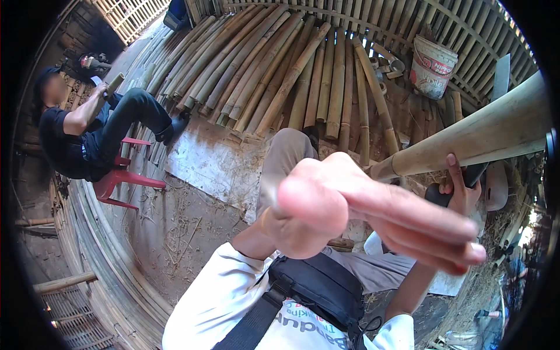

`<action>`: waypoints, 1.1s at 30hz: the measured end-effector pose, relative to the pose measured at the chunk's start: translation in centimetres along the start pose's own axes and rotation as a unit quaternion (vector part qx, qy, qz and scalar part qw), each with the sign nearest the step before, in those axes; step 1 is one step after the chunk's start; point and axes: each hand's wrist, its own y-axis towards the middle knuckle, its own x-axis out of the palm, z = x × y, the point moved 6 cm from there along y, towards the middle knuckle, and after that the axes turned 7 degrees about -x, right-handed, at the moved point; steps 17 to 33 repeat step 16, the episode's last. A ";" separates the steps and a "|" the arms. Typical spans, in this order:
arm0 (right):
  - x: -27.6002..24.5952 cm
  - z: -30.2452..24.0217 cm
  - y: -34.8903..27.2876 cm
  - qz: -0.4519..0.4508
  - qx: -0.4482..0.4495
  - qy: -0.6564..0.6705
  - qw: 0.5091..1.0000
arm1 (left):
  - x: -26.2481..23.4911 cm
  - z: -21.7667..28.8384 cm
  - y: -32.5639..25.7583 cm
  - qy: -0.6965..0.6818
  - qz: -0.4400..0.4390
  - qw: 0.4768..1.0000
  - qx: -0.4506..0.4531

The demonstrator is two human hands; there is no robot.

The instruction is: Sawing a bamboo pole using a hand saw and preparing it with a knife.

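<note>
My left hand is raised close in front of me, its fingers stretched toward the right and nothing held in it. Behind it a thick bamboo pole slants up to the right. My right hand is under the pole, closed round the dark handle of a machete, with one finger lying on the bamboo. The machete's grey blade shows above the pole; its middle is hidden behind it. My left hand covers the pole's lower surroundings and part of my lap.
Many cut bamboo poles lie in rows ahead. At far left a person sits on a red plastic chair, holding a short bamboo piece. A white bucket stands by the slatted wall. A black bag lies across my waist.
</note>
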 end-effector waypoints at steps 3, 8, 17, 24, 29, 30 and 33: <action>2.0 1.5 0.0 -0.029 0.027 0.032 0.999 | -0.7 0.5 -2.0 0.150 0.087 0.985 0.022; 1.5 1.1 0.3 -0.034 0.011 -0.001 0.999 | -1.1 0.6 -1.3 0.133 0.121 0.972 0.149; 2.3 -1.3 -1.0 -0.052 -0.066 0.061 0.995 | -1.4 -0.8 -2.8 -0.226 0.015 0.973 0.038; 2.3 -1.3 -1.0 -0.052 -0.066 0.061 0.995 | -1.4 -0.8 -2.8 -0.226 0.015 0.973 0.038; 2.3 -1.3 -1.0 -0.052 -0.066 0.061 0.995 | -1.4 -0.8 -2.8 -0.226 0.015 0.973 0.038; 2.3 -1.3 -1.0 -0.052 -0.066 0.061 0.995 | -1.4 -0.8 -2.8 -0.226 0.015 0.973 0.038; 2.3 -1.3 -1.0 -0.052 -0.066 0.061 0.995 | -1.4 -0.8 -2.8 -0.226 0.015 0.973 0.038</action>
